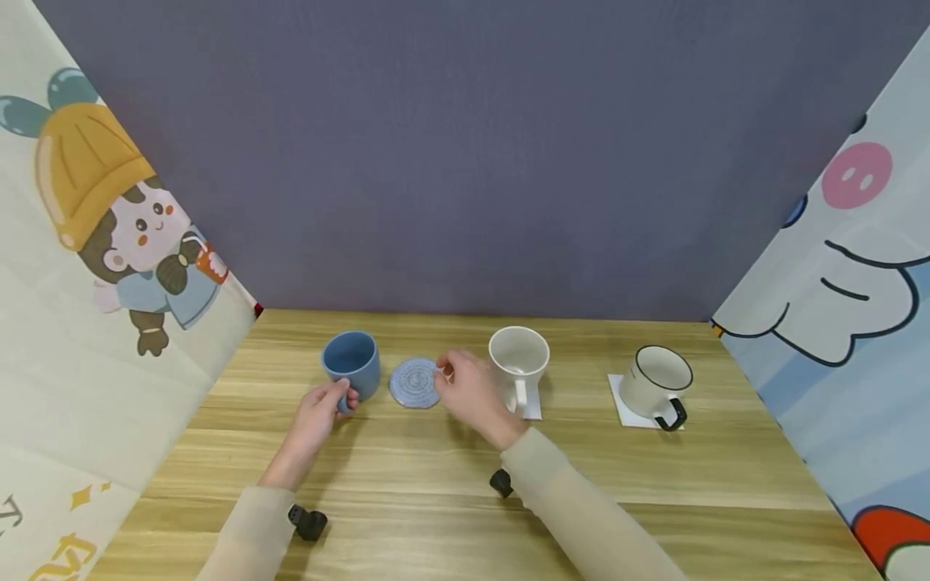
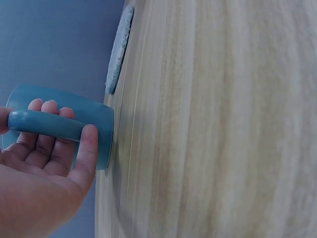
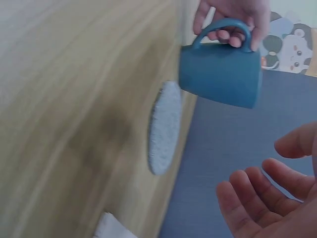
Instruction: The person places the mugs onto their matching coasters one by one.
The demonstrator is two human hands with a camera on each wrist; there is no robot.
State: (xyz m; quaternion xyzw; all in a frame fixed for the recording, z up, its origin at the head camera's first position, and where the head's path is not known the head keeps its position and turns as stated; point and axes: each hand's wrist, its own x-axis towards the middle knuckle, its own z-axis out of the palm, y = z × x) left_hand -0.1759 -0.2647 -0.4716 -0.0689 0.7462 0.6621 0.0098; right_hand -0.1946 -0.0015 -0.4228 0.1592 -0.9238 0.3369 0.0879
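My left hand [image 1: 314,415] holds the handle of a blue mug [image 1: 366,376] upright at the left. In the left wrist view the fingers pass through the handle, with the thumb on its outer side. Just right of the mug lies a round, textured blue-grey coaster [image 1: 414,382], with nothing on it. At that coaster's right edge in the head view hovers my right hand [image 1: 474,394]; its fingers are loosely bent and hold nothing, as the right wrist view shows. Behind this hand a white mug [image 1: 519,355] stands on a white square coaster [image 1: 534,402], partly hidden.
Farther right, a cream mug [image 1: 643,389] with a black rim and black handle stands on another white square coaster [image 1: 623,410]. A grey-blue panel [image 1: 479,161] rises behind the wooden table [image 1: 407,500]. Printed cloths [image 1: 58,347] flank both sides.
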